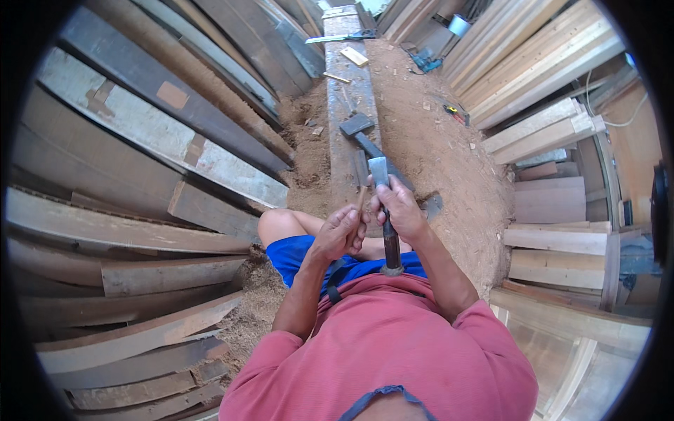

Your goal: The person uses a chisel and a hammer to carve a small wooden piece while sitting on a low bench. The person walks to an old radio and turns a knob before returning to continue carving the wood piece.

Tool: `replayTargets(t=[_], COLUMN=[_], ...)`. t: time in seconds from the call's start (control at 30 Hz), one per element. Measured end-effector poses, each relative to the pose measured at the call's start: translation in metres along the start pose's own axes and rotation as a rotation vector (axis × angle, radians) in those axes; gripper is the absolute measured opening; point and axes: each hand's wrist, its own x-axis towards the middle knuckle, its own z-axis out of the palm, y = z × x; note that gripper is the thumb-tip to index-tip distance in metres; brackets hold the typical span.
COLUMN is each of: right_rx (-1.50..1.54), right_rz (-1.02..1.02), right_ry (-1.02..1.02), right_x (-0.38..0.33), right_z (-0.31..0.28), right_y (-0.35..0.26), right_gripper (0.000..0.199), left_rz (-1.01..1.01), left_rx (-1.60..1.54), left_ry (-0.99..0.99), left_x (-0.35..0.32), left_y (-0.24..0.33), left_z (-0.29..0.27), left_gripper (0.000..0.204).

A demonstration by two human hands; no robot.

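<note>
work looks early to mid: chisel (385,203) upright in right hand (400,208), clenched round handle, blade up; left hand (340,231) pinches small thin wooden piece (360,200) against blade, near lap. piece looks unfinished, too small to judge. chisel: grey steel blade, dark handle, ringed end. mallet (359,130) lies untouched on long beam (344,105) farther off; sawdust around.

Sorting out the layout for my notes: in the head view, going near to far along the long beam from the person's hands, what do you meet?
Right hand gripping a chisel → hammer → small wood block → handsaw.
</note>
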Motion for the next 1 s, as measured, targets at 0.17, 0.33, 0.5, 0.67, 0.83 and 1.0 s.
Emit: replayTargets(t=[0.17, 0.33, 0.5, 0.67, 0.83, 1.0], right_rx=[0.341, 0.535, 0.542, 0.473, 0.419, 0.387], right_rz=[0.110, 0.318, 0.448, 0.378, 0.301, -0.030], right_ry=[0.127, -0.126, -0.247, -0.214, -0.129, 0.029], right_x=[-0.007, -0.026, -0.049, -0.061, -0.068, -0.077], right_z=[0.045, 0.091, 0.114, 0.113, 0.109, 0.062], right_y=[-0.004, -0.004, -0.009, -0.009, -0.017, -0.072], right_gripper=[0.024, 0.018, 0.014, 0.014, 0.015, 0.016], left_rz=[0.127, 0.248, 0.264, 0.302, 0.327, -0.042], left_rx=[-0.185, -0.025, 0.177, 0.241, 0.869, 0.225], left_ry=[0.108, 0.357, 0.337, 0.238, 0.188, 0.246], left_x=[0.000, 0.003, -0.018, -0.033, -0.049, -0.108], left_y=[0.008, 0.038, 0.044, 0.047, 0.048, -0.004], left_z=[-0.027, -0.017, -0.032, -0.018, -0.001, 0.006], left_gripper=[0.033, 0.028, 0.029, 0.035, 0.036, 0.039])
